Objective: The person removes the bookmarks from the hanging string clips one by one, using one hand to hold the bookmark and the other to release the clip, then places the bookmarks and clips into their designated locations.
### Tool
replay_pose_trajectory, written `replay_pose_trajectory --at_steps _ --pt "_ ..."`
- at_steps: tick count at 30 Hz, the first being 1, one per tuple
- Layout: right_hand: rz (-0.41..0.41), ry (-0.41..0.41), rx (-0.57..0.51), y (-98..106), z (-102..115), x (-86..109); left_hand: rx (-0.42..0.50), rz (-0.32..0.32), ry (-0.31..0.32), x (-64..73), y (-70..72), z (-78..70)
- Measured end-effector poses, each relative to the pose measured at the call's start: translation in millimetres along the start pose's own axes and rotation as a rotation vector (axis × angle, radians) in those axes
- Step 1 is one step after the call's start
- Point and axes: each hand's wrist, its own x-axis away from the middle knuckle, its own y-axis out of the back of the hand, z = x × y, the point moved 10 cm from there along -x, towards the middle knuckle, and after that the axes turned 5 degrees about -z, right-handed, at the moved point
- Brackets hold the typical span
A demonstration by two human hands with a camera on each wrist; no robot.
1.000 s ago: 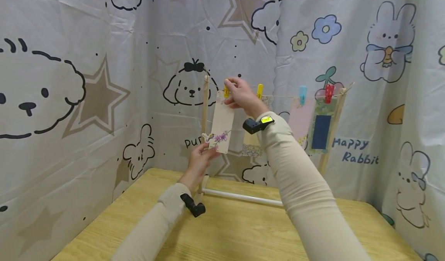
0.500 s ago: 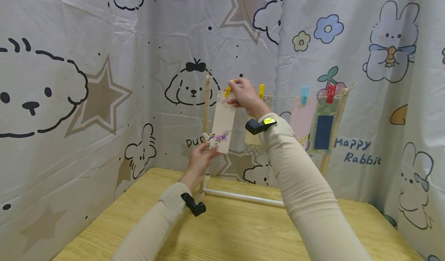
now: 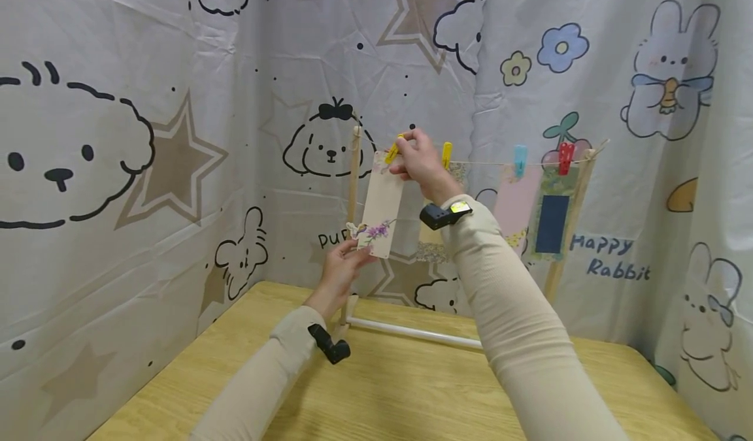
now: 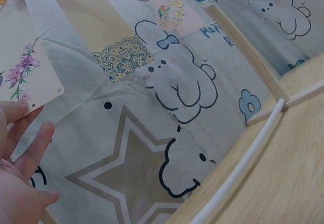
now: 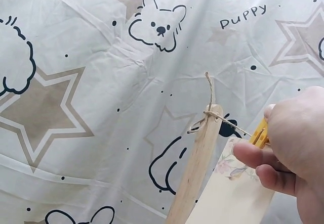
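A cream bookmark card (image 3: 381, 196) with purple flowers hangs at the left end of a string between two wooden posts. My left hand (image 3: 341, 268) pinches its lower edge between thumb and fingers, as the left wrist view shows on the card's bottom corner (image 4: 50, 90). At the card's top, my right hand (image 3: 422, 160) pinches a yellow clothespin (image 3: 394, 149), which is tilted. Close up in the right wrist view, the yellow clothespin (image 5: 260, 133) sits between thumb and fingers at the string. Whether its jaws bite the card is hidden by the fingers.
Along the string hang another card under a yellow clothespin (image 3: 447, 155), a pink card (image 3: 516, 199) under a blue one, and a green card (image 3: 553, 215) under a red one. A white rod (image 3: 412, 332) joins the posts' feet on the wooden table (image 3: 376, 389). Printed curtains stand behind.
The yellow clothespin in my right hand has tilted from upright, its top leaning right. My left hand keeps its hold on the card's lower edge. The view has shifted slightly.
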Motion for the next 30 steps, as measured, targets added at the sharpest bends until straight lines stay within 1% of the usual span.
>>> replay_pose_trajectory --at_steps 12,18,22,26,30 --pt "-0.034 0.041 -0.072 2.0 0.0 1.0 -0.023 0.007 -0.012 1.8 0.3 -1.7" --pt "-0.028 0.072 -0.096 1.0 3.0 1.5 -0.019 0.011 -0.014 2.0 -0.3 -3.3" --pt "-0.023 0.083 -0.133 0.0 4.2 1.5 -0.019 0.008 -0.019 0.7 0.1 -3.4" --pt "-0.041 0.086 -0.156 -0.3 3.0 0.0 -0.017 0.005 -0.026 -0.5 0.5 -3.7" --pt "-0.054 0.112 -0.170 -1.7 4.9 1.5 -0.011 0.002 -0.022 -1.0 1.0 -3.8"
